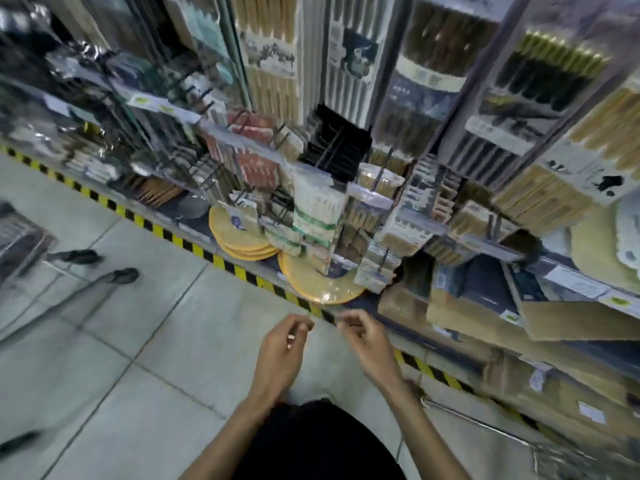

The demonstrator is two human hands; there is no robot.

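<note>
Hands hover low on the floor [156, 341] side of the tape [221, 261], the striped line along the foot of the shelf [369, 298]. The left hand [282, 344] and right hand [363, 337] are near each other but apart, both just short of the tape. Each has its fingers [301, 325] curled in, thumb against forefinger, as if pinching something thin. Blur hides whether anything lies between them, so I cannot tell if they grip or are merely closed.

The mat [322, 287], round, yellow and in clear wrap, lies just across the tape from the hands, its near rim reaching out to the tape. A stack [239, 242] of like mats sits beyond the tape, further left. Packs [313, 216] of sticks hang on pegs above it.

The job looks barely begun. Neither hand touches the mat, and it lies flat in its place. What seems left is the reach over the tape, a hold on the rim, and the lift.
</note>
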